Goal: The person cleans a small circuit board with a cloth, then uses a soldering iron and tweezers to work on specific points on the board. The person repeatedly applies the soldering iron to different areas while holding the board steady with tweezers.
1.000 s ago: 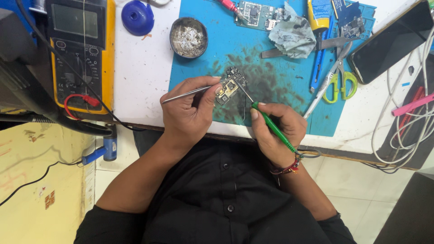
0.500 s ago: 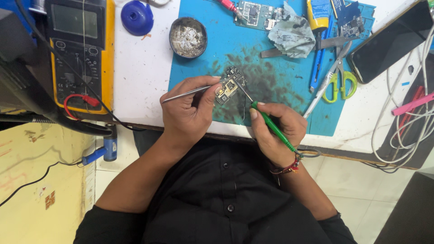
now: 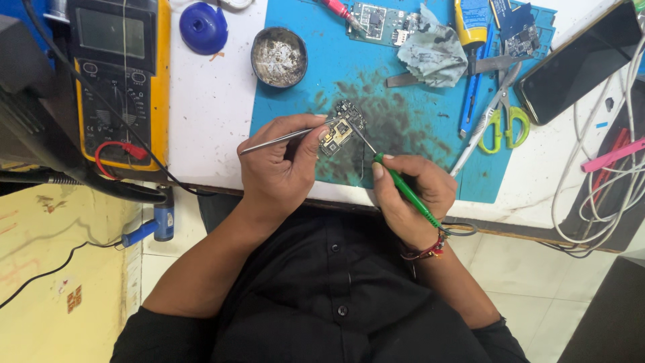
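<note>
A small circuit board lies on the blue work mat, on a dark stained patch. My left hand grips metal tweezers, and its fingers rest against the board's left side. My right hand holds a green-handled tool like a pen, its thin metal tip touching the board's right edge. Both hands sit at the mat's near edge, close together.
A yellow multimeter with red lead stands at the left. A blue round lid and a metal tin lie beyond the hands. Another board, grey cloth, green-handled scissors, dark phone and white cables lie to the right.
</note>
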